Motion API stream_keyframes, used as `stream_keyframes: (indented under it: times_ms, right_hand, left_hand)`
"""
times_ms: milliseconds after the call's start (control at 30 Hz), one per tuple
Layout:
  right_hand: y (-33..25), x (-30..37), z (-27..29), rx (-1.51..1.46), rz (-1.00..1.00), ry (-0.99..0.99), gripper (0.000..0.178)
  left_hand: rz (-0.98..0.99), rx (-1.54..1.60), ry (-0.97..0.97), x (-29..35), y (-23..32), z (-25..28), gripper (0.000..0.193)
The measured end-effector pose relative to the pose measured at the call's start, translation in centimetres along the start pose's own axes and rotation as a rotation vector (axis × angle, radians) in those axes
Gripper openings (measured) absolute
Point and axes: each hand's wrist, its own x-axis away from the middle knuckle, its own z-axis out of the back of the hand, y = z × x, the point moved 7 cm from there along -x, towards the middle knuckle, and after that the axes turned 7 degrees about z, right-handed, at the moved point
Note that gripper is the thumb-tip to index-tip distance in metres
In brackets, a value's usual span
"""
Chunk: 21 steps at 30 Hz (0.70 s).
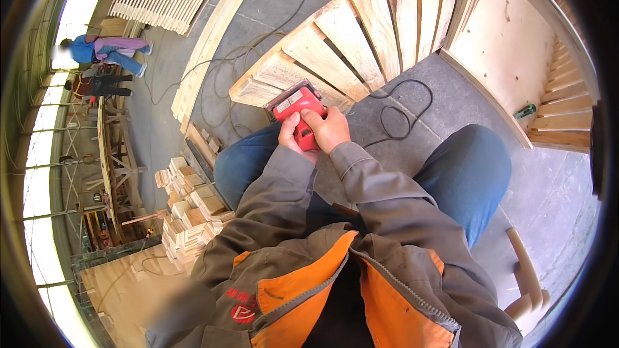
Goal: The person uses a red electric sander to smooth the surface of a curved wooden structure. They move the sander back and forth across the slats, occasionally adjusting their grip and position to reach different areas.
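Sander [295,104], red, held over the left knee, just off the near end of a curved wooden stair frame [361,45] lying on the concrete floor [451,100]. Left hand [289,136] wrapped closed around the rear of the sander body; right hand [331,130] clamped over the handle from the other side, fingers curled tight. Base of the tool close to the lowest pale wooden step [303,74], though contact or a small gap cannot be told from here.

Risks, judged from this pose: black cord [403,113] looped loose on the floor right beside the right knee, easy to snag with a leg or drag under the pad. Seated, leaning posture with both arms stretched forward, so a slip off the step edge could tip the tool toward the thigh. Uneven pressure on a corner likely to gouge the soft wood. Stack of small wood blocks [190,209] close by the left leg, liable to be knocked over by a shifting knee
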Motion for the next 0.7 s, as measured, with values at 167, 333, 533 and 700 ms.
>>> stream_keyframes:
  times_ms: [167, 333, 533, 700]
  right_hand:
    - [-3.0, 0.8, -0.3, 0.038, 0.05, -0.019, 0.068]
    - [-6.7, 1.6, 0.0, -0.036, 0.114, -0.032, 0.071]
    - [-4.0, -0.2, 0.7, -0.016, 0.107, 0.025, 0.068]
    - [0.3, -1.3, 2.2, 0.03, -0.084, 0.01, 0.07]
  left_hand:
    - [-0.134, -0.071, -0.003, 2.4, 2.3, -2.5, 0.059]
    - [-0.239, -0.185, -0.149, 3.9, 4.5, -6.4, 0.067]
    - [-0.23, -0.198, -0.144, 2.5, 3.0, -6.7, 0.07]
    - [-0.017, -0.05, -0.019, -1.2, -1.2, -2.4, 0.066]
